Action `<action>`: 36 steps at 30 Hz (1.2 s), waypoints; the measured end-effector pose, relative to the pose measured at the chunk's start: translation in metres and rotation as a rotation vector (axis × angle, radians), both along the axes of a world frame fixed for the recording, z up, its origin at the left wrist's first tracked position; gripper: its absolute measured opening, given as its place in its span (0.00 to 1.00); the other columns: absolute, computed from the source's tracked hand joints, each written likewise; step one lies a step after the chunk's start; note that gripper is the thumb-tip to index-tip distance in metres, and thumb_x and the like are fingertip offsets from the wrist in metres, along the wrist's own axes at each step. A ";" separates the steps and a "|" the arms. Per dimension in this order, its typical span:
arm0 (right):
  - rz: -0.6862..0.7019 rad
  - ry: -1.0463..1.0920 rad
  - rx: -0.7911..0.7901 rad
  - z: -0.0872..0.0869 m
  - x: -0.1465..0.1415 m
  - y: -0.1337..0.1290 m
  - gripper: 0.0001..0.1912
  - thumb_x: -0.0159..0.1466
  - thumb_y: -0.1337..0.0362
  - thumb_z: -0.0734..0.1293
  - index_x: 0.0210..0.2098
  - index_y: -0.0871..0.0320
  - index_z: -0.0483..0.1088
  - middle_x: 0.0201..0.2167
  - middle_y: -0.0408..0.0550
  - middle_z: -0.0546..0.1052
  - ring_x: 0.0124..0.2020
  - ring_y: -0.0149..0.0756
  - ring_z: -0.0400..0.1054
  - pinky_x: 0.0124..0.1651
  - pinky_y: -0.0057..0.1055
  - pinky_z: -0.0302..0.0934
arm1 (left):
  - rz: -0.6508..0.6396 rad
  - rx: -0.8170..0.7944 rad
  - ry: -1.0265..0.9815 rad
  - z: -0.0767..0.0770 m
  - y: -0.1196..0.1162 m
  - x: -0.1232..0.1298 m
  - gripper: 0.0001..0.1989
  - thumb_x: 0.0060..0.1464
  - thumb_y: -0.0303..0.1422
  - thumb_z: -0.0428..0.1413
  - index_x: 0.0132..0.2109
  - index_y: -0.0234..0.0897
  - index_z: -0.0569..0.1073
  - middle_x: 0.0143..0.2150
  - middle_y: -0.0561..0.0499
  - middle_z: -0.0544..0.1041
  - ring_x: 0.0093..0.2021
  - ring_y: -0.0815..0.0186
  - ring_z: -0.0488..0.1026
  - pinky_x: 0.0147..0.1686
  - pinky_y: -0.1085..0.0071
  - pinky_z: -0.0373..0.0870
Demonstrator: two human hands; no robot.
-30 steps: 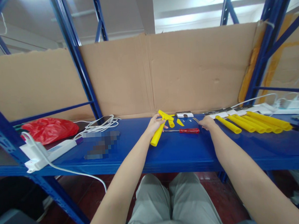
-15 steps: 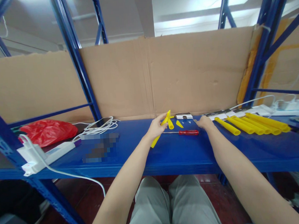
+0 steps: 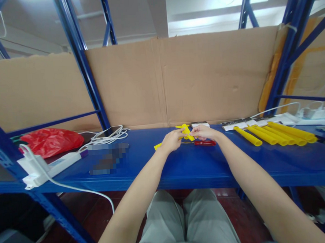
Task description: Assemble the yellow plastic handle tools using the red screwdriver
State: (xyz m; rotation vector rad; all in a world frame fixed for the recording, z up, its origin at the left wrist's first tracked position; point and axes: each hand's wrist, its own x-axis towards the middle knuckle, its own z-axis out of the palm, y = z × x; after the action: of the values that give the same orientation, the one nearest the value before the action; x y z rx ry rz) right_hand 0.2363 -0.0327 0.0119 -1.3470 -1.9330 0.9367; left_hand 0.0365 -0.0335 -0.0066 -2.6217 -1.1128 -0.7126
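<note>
Where blue steel uprights [image 3: 78, 57] rise from a rack, a smooth blue desk [image 3: 193, 167] stretches across the view, backed by creased brown cardboard [image 3: 217, 74] below a pale, brightly lit ceiling [image 3: 134, 13]. Beneath the front edge are the person's grey trousers [image 3: 168, 223] and a dark red floor [image 3: 233, 205]. At the left sit a crumpled red plastic bag [image 3: 53, 142], a white power strip [image 3: 64, 165] and a loose coil of white cable [image 3: 110, 137]; a patch beside them is blurred out. On the right, yellow tubes [image 3: 248, 136] lie side by side, their near ends facing the person, with black-and-white packets [image 3: 231, 126] at their far ends.

Over the middle of the desk is a yellow tube-handled tool [image 3: 187, 130]. Its long axis runs mostly left to right on a slant: the handle end points left and a little toward the person, while the head points right and away. The left hand [image 3: 172, 140] is closed around the handle. The right hand [image 3: 203, 132] brings its fingertips to the head; whether they grip it, I cannot tell. The two hands are near each other. Just below the right hand lies a red-handled screwdriver [image 3: 205, 143], roughly level, shaft toward the left.
</note>
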 end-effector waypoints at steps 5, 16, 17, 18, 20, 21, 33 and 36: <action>-0.012 -0.012 0.026 -0.005 0.001 0.007 0.12 0.54 0.57 0.68 0.25 0.61 0.69 0.14 0.37 0.62 0.15 0.21 0.49 0.18 0.22 0.42 | 0.001 0.005 0.001 0.000 0.000 0.000 0.20 0.53 0.22 0.52 0.50 0.44 0.76 0.60 0.52 0.69 0.57 0.64 0.68 0.56 0.68 0.65; -0.109 -0.273 0.233 -0.004 -0.009 0.007 0.08 0.52 0.63 0.64 0.22 0.61 0.71 0.15 0.40 0.67 0.17 0.26 0.57 0.23 0.25 0.50 | 0.065 0.033 0.166 0.001 -0.009 0.002 0.23 0.55 0.20 0.47 0.54 0.44 0.74 0.60 0.49 0.69 0.56 0.63 0.69 0.55 0.66 0.66; -0.113 -0.283 0.246 -0.003 -0.009 0.007 0.08 0.52 0.64 0.64 0.21 0.61 0.71 0.15 0.41 0.68 0.18 0.27 0.58 0.23 0.25 0.51 | 0.063 0.038 0.181 0.001 -0.009 0.002 0.23 0.55 0.20 0.47 0.54 0.43 0.74 0.60 0.49 0.69 0.56 0.63 0.69 0.55 0.66 0.66; -0.117 -0.291 0.252 -0.002 -0.009 0.007 0.08 0.51 0.64 0.64 0.19 0.61 0.70 0.15 0.41 0.67 0.18 0.27 0.57 0.24 0.26 0.51 | 0.062 0.044 0.195 0.001 -0.010 0.002 0.23 0.55 0.20 0.47 0.53 0.43 0.74 0.60 0.49 0.69 0.56 0.63 0.69 0.55 0.66 0.66; -0.129 -0.291 0.238 -0.001 -0.009 0.006 0.10 0.52 0.64 0.63 0.17 0.60 0.68 0.13 0.40 0.65 0.17 0.26 0.55 0.22 0.26 0.49 | 0.060 0.056 0.217 0.000 -0.010 0.003 0.23 0.55 0.20 0.47 0.53 0.42 0.74 0.60 0.48 0.69 0.56 0.62 0.69 0.54 0.67 0.67; -0.141 -0.272 0.222 -0.001 -0.008 0.005 0.11 0.52 0.63 0.63 0.15 0.60 0.66 0.12 0.39 0.63 0.16 0.25 0.53 0.22 0.26 0.48 | 0.061 0.060 0.225 0.000 -0.010 0.003 0.23 0.55 0.20 0.47 0.53 0.41 0.74 0.60 0.48 0.69 0.56 0.62 0.69 0.54 0.67 0.67; -0.211 0.307 -0.069 0.006 -0.011 -0.002 0.13 0.58 0.64 0.67 0.20 0.59 0.63 0.09 0.37 0.61 0.10 0.19 0.46 0.12 0.21 0.38 | 0.010 0.092 0.222 0.003 -0.015 0.006 0.25 0.56 0.21 0.45 0.57 0.46 0.70 0.62 0.52 0.67 0.51 0.62 0.70 0.50 0.66 0.69; -0.249 0.475 -0.160 0.010 -0.011 -0.002 0.10 0.62 0.65 0.65 0.24 0.62 0.67 0.11 0.42 0.67 0.10 0.22 0.52 0.13 0.20 0.48 | 0.003 0.104 0.215 0.004 -0.016 0.008 0.27 0.56 0.19 0.45 0.58 0.46 0.70 0.62 0.53 0.66 0.49 0.63 0.70 0.49 0.67 0.69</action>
State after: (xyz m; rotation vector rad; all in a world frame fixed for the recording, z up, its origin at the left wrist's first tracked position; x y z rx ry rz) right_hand 0.2249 -0.0349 0.0221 -1.2738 -1.3271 1.1773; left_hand 0.0441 -0.0493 -0.0028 -2.5364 -0.9906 -0.4607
